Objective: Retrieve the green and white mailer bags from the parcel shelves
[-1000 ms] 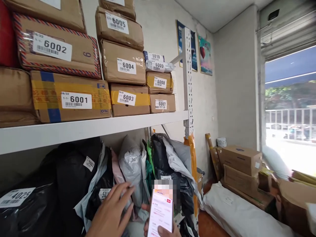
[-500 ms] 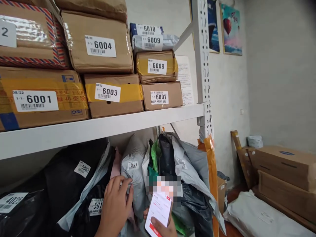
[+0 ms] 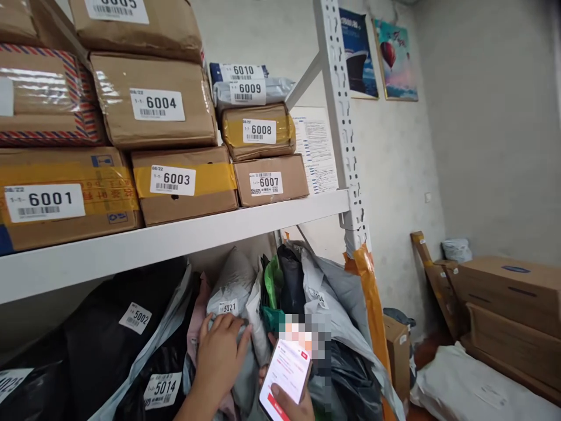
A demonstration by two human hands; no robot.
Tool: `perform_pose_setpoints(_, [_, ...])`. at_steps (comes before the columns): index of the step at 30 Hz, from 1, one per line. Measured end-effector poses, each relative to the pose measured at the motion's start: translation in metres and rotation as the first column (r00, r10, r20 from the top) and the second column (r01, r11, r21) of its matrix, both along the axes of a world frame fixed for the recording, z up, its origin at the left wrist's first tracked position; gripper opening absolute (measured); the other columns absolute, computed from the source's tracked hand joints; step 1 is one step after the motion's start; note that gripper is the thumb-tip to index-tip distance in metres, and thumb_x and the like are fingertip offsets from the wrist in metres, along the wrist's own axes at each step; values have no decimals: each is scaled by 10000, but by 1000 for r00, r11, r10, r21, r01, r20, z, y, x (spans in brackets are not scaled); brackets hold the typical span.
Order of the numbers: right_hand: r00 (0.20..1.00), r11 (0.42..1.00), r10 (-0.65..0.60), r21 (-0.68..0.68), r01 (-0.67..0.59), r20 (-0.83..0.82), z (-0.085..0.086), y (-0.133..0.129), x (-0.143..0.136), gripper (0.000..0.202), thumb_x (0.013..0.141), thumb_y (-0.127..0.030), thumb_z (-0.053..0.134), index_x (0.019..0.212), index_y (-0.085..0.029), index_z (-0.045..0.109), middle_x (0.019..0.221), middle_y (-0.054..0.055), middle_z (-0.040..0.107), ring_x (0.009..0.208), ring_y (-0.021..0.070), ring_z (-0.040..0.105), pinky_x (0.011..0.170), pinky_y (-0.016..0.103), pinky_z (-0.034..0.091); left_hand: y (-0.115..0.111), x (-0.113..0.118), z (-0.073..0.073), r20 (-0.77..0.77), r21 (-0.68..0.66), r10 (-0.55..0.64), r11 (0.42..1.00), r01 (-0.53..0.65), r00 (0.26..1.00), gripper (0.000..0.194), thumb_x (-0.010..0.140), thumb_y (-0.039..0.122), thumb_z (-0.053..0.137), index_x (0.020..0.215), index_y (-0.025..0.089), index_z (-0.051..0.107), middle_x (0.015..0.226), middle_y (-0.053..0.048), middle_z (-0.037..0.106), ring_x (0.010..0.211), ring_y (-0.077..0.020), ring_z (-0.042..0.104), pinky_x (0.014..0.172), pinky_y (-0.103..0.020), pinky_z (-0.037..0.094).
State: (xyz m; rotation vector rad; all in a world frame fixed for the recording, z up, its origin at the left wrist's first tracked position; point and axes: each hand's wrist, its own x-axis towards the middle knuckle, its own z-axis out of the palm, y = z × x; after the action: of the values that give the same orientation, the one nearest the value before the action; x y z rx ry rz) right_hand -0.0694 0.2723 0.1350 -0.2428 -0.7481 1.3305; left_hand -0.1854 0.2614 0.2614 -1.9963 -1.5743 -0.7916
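My left hand (image 3: 220, 354) lies over the grey mailing bag (image 3: 234, 272) labelled 5021, just under its label, fingers stretched out and slightly spread. It does not appear to grip the bag. A lit smartphone (image 3: 287, 369) is in my right hand (image 3: 301, 409), its thumb over the lower part of the screen; a blurred patch hides the phone's top end. Left of my hands are a black parcel bag (image 3: 163, 356) labelled 5014 and a larger black bag (image 3: 109, 327) labelled 5002. Green, black and pale bags stand packed behind the phone, among them a pale bag (image 3: 313, 275).
The white shelf beam (image 3: 184, 237) runs above my hands, with labelled cardboard boxes such as 6003 (image 3: 193, 204) on it. A perforated upright (image 3: 346, 134) closes the right side, orange tape (image 3: 367, 280) below. Large cartons (image 3: 512, 286) and a white sack (image 3: 464, 380) lie farther right.
The view has tilted up and turned slightly right. My left hand has shifted right onto the grey bag, uncovering the whole 5014 label. The phone stays in my right hand.
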Motion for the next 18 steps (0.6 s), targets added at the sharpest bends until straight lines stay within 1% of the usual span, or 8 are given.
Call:
perform_pose_setpoints(3, [1000, 999, -2, -52, 3, 15, 4, -5, 13, 572, 467, -428, 853, 932, -148, 673, 749, 123, 732, 701, 298, 676, 684, 423, 500, 5, 10, 12, 7, -36, 106, 994, -106, 994, 477, 895, 476, 326, 911, 149, 674, 889, -110, 684, 937, -306, 584, 940, -532, 306])
perform_pose_setpoints(4, [1000, 998, 10, -65, -9, 14, 6, -7, 16, 630, 456, -431, 856, 980, -139, 661, 756, 127, 733, 701, 290, 674, 673, 413, 499, 8, 12, 16, 20, -56, 126, 991, -125, 992, 481, 893, 465, 329, 935, 129, 670, 902, -131, 685, 941, -325, 582, 915, -532, 321])
perform_pose_setpoints(6, [1000, 996, 17, -84, -16, 2, 10, -11, 19, 728, 444, -411, 866, 1068, -127, 621, 767, 126, 733, 701, 261, 668, 665, 382, 494, 16, 10, 21, 55, -116, 122, 987, -115, 991, 448, 896, 407, 334, 960, 118, 670, 929, -145, 688, 965, -331, 581, 874, -510, 356])
perform_pose_setpoints(10, [999, 994, 47, -96, -50, -26, 11, -14, 24, 877, 468, -391, 864, 1218, -104, 512, 787, 120, 731, 693, 214, 654, 669, 344, 479, 26, -7, 14, 92, -179, 71, 982, -53, 993, 424, 891, 392, 345, 871, 149, 693, 875, -120, 689, 962, -291, 588, 868, -449, 391])
perform_pose_setpoints(13, [996, 993, 90, -76, -91, -8, 9, -13, 29, 910, 491, -387, 853, 1262, -94, 469, 786, 119, 726, 676, 207, 642, 635, 337, 471, 28, -16, 6, 122, -173, 58, 984, -36, 991, 406, 886, 381, 365, 802, 157, 693, 814, -105, 679, 929, -274, 592, 880, -433, 393])
perform_pose_setpoints(15, [994, 992, 110, -68, -110, -5, 8, -12, 31, 911, 501, -387, 848, 1271, -92, 460, 798, 121, 723, 679, 201, 638, 632, 330, 469, 29, -17, 3, 139, -159, 52, 987, -30, 989, 406, 887, 376, 373, 747, 156, 685, 780, -98, 671, 903, -266, 594, 879, -422, 396])
perform_pose_setpoints(17, [992, 989, 129, -69, -128, 4, 8, -12, 34, 905, 496, -392, 849, 1262, -95, 469, 798, 119, 721, 678, 192, 633, 635, 323, 467, 27, -13, 0, 162, -118, 63, 992, -44, 985, 391, 884, 395, 392, 807, 139, 678, 830, -108, 667, 915, -274, 578, 863, -413, 402])
perform_pose_setpoints(18, [992, 990, 130, -66, -128, 12, 8, -12, 35, 892, 497, -396, 848, 1251, -98, 478, 795, 116, 720, 675, 189, 630, 631, 321, 464, 25, -9, -1, 164, -46, 69, 997, -62, 984, 381, 879, 407, 407, 879, 130, 669, 885, -117, 661, 935, -282, 564, 853, -412, 403])
